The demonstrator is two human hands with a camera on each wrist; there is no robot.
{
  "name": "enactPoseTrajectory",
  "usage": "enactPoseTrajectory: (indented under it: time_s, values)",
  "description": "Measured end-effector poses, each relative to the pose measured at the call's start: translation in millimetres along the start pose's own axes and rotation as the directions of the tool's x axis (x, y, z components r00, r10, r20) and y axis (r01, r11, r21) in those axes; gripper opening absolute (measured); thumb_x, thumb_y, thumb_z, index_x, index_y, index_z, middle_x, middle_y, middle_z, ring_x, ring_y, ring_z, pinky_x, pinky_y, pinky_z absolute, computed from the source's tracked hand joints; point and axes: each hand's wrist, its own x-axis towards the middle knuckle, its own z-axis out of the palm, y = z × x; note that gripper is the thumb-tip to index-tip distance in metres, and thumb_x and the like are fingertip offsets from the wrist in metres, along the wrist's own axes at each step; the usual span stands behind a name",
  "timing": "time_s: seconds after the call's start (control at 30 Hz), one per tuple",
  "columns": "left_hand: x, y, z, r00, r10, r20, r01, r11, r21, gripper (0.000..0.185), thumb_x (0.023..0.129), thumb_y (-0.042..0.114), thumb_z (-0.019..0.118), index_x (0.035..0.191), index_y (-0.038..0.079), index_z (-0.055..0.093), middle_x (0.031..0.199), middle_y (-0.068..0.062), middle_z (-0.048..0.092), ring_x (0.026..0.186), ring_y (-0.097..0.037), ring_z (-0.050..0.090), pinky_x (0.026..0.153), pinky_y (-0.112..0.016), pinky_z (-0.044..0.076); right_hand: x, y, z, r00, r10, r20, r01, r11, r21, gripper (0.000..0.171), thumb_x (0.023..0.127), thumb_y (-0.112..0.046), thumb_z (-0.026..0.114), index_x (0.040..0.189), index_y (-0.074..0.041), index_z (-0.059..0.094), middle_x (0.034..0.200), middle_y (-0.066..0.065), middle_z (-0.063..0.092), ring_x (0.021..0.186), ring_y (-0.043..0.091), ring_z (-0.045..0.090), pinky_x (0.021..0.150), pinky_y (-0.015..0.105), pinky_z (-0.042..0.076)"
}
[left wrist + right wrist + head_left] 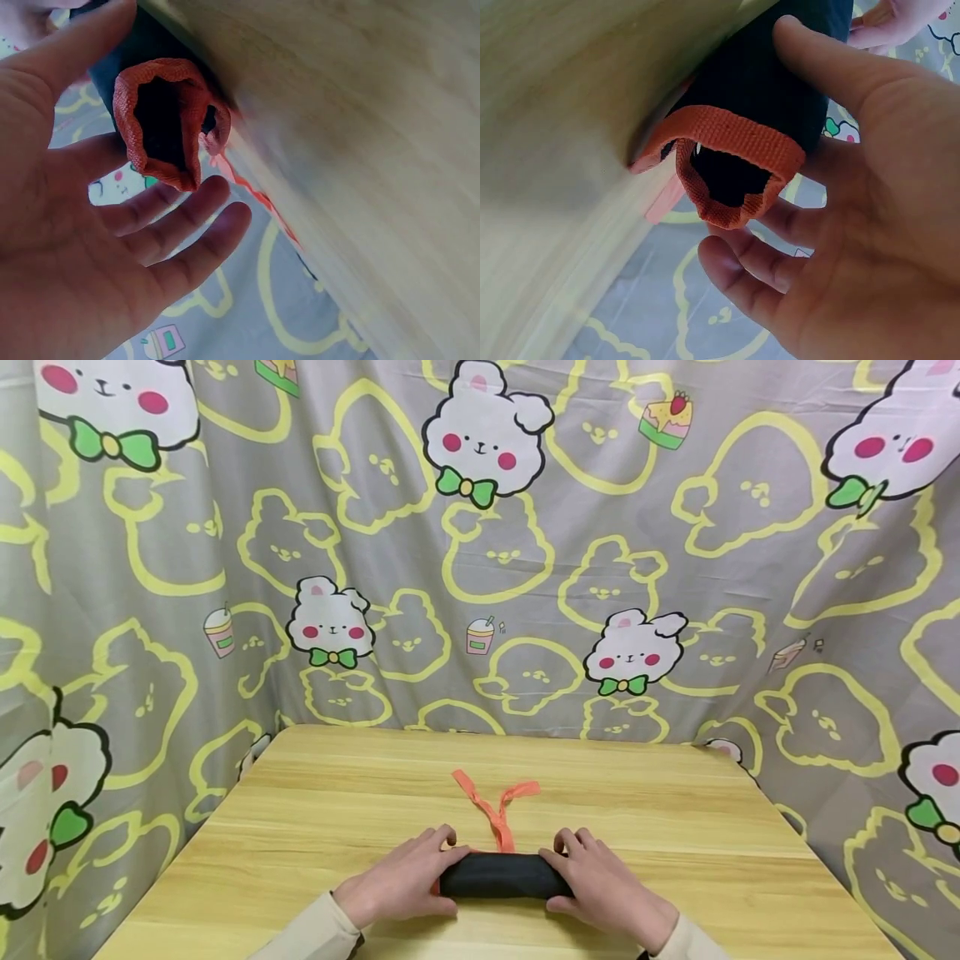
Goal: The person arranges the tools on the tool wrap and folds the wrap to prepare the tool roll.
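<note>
One black roll (504,875), orange-edged ends, orange ties (495,810)

One rolled black fabric bundle with orange woven trim (504,875) lies on one light wooden table (315,810). Two orange ribbon tails (497,810) trail from it. Two bare hands are on it, one left hand (408,881) and one right hand (600,887). One grey cartoon-bear curtain (675,568) hangs behind.

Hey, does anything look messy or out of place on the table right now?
Nothing stands out. The black roll lies flat between the left hand and right hand, its orange ties trailing loose on the wooden table.
</note>
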Motion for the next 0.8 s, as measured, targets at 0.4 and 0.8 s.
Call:
enactPoseTrajectory:
  time_s: [0.4,0.8]
  values:
    - [2.2,0.6,-3.1,0.997,0.023,-0.075,-0.022,1.000,0.007,0.045,0.086,0.030,0.084,0.124,0.019,0.062,0.108,0.006,0.066,0.094,-0.006,0.057,0.080,-0.027,0.054,2,7,9,0.992,-0.044,-0.120,0.043,0.999,-0.015,0.052,0.086,-0.042,0.081,0.128,-0.017,0.066,0.111,-0.004,0.067,0.096,0.017,0.059,0.077,0.040,0.053]
    - [1.1,-0.8,-10.1,1.000,0.010,-0.009,-0.011,0.994,-0.109,0.032,0.092,0.030,0.077,0.119,0.017,0.064,0.088,0.012,0.060,0.072,0.000,0.049,0.067,-0.019,0.045,-2,11,-1,0.999,-0.045,-0.025,0.048,0.990,0.134,0.036,0.097,-0.029,0.071,0.128,-0.017,0.057,0.112,-0.001,0.070,0.096,0.017,0.064,0.078,0.039,0.053]
